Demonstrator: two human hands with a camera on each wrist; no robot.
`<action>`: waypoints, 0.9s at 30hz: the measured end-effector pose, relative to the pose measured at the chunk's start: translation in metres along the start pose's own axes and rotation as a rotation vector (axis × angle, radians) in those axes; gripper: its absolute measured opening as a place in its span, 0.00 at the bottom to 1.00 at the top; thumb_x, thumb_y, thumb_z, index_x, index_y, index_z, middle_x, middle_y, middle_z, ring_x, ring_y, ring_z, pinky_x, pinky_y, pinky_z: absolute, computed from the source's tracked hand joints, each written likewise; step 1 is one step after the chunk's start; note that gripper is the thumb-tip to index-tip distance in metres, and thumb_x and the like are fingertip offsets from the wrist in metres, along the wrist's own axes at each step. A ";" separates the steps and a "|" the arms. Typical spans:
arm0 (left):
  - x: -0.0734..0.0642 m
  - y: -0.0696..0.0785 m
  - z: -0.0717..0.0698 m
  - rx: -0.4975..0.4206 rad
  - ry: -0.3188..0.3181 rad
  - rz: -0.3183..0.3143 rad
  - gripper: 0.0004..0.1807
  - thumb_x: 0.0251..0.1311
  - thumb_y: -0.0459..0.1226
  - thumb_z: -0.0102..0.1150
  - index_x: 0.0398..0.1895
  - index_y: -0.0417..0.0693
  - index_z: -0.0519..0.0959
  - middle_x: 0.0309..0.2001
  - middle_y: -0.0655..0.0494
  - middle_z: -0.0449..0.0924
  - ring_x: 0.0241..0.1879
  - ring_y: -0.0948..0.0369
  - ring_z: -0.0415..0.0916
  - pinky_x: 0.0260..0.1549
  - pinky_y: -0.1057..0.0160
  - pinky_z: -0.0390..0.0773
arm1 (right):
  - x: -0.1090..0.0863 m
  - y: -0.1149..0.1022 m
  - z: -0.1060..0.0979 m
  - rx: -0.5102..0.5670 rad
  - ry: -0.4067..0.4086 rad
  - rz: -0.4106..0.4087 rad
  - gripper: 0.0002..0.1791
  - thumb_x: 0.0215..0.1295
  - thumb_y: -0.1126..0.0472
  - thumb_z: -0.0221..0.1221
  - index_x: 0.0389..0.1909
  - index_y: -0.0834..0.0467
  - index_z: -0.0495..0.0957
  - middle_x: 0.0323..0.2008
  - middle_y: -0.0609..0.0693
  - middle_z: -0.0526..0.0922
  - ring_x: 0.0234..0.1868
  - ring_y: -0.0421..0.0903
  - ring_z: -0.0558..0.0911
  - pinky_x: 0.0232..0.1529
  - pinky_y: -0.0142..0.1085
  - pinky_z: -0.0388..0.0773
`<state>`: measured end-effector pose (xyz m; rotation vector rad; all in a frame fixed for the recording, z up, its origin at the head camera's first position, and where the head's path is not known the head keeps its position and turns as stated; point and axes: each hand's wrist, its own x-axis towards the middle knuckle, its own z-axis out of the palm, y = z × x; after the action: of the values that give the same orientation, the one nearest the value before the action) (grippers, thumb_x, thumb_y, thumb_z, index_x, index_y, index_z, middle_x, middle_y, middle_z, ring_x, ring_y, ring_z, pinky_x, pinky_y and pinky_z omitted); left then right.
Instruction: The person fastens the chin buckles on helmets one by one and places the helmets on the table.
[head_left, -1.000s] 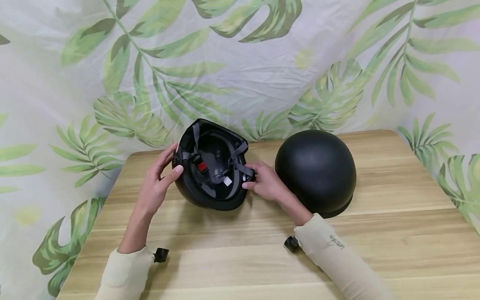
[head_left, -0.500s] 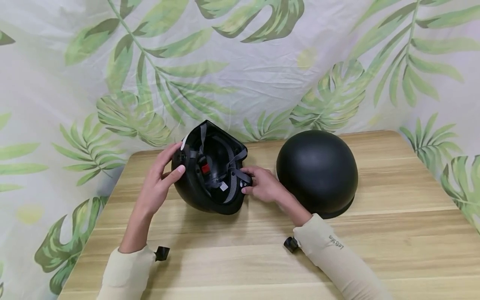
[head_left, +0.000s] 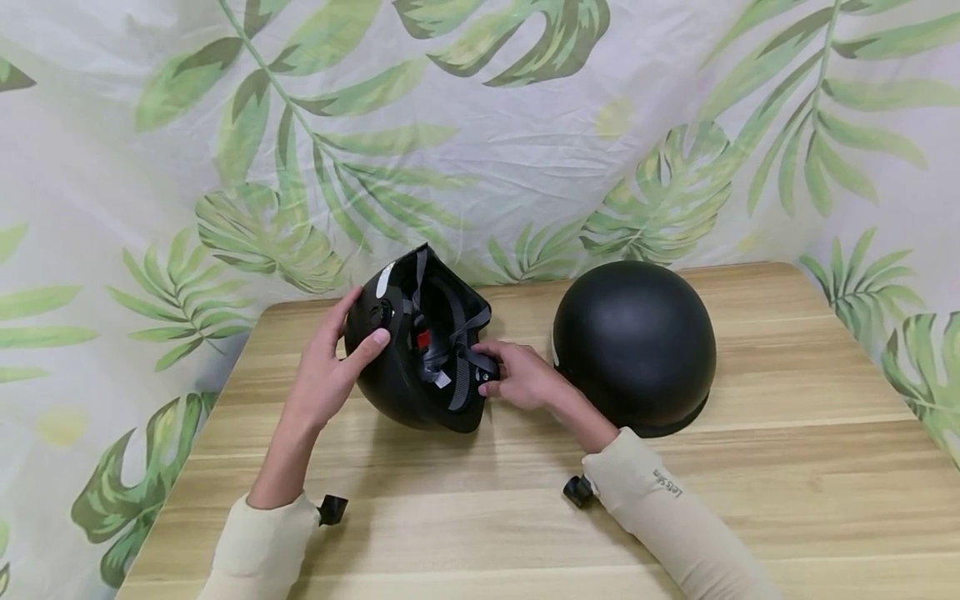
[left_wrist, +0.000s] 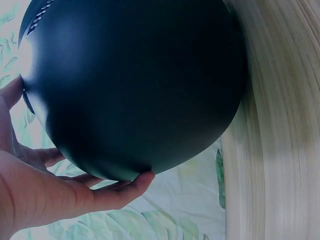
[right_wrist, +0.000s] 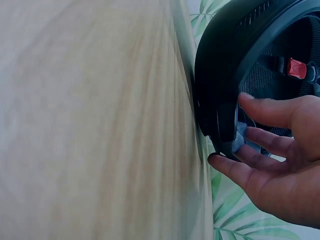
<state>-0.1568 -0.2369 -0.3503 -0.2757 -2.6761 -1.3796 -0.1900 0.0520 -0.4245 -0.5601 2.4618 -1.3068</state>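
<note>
A black helmet (head_left: 397, 396) lies tilted on its side on the table, with its hollow inside turned to the right and partly toward me. Grey chin straps and a red buckle (head_left: 423, 339) show within. My left hand (head_left: 326, 375) holds the shell's left side, thumb in front and fingers behind; the left wrist view has the fingers against the smooth black shell (left_wrist: 145, 90). At the right edge my right hand (head_left: 525, 377) pinches the rim beside a grey strap (right_wrist: 235, 142). The right wrist view shows its thumb on the rim.
A second black helmet (head_left: 637, 346) sits dome up just right of my right hand. Both rest on a wooden table (head_left: 465, 517). Behind it hangs a leaf-patterned cloth (head_left: 525, 167). Small black devices stick out from both sleeves.
The held helmet has turned, so its opening faces further right and more of its left outer side shows. My right hand has moved slightly left and down with the rim. The second helmet stays put.
</note>
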 end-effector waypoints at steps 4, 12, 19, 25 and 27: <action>0.001 -0.001 -0.001 0.017 -0.003 0.012 0.41 0.73 0.52 0.60 0.86 0.65 0.57 0.83 0.47 0.59 0.77 0.40 0.62 0.75 0.30 0.59 | 0.000 0.000 -0.002 0.018 -0.016 0.016 0.35 0.70 0.63 0.68 0.76 0.58 0.70 0.71 0.60 0.78 0.66 0.55 0.84 0.68 0.46 0.79; 0.000 0.001 -0.005 -0.069 -0.059 -0.013 0.39 0.75 0.47 0.59 0.86 0.65 0.57 0.85 0.49 0.54 0.80 0.37 0.59 0.75 0.30 0.60 | -0.008 -0.021 -0.018 0.040 0.122 -0.090 0.32 0.75 0.56 0.65 0.75 0.62 0.71 0.74 0.58 0.76 0.76 0.57 0.75 0.74 0.53 0.75; 0.001 0.000 -0.007 -0.146 -0.079 -0.031 0.36 0.78 0.43 0.56 0.86 0.63 0.58 0.85 0.51 0.53 0.81 0.41 0.58 0.70 0.41 0.70 | -0.013 -0.075 -0.033 0.194 0.159 -0.218 0.30 0.77 0.51 0.64 0.74 0.57 0.73 0.72 0.55 0.77 0.72 0.50 0.78 0.72 0.48 0.77; 0.001 0.000 -0.010 -0.144 -0.063 -0.028 0.33 0.79 0.43 0.55 0.84 0.65 0.62 0.84 0.54 0.58 0.79 0.44 0.65 0.59 0.69 0.73 | -0.007 -0.110 -0.033 0.177 0.173 -0.270 0.29 0.75 0.52 0.65 0.73 0.56 0.74 0.67 0.53 0.82 0.66 0.47 0.83 0.67 0.43 0.82; 0.000 0.000 -0.011 -0.144 -0.059 -0.029 0.33 0.79 0.43 0.55 0.84 0.65 0.62 0.84 0.54 0.58 0.79 0.43 0.65 0.62 0.63 0.75 | -0.005 -0.116 -0.031 0.161 0.159 -0.254 0.29 0.75 0.52 0.66 0.72 0.54 0.75 0.64 0.52 0.84 0.62 0.45 0.85 0.63 0.40 0.84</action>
<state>-0.1569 -0.2456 -0.3444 -0.2974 -2.6410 -1.6007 -0.1762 0.0174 -0.3103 -0.7749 2.4394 -1.6908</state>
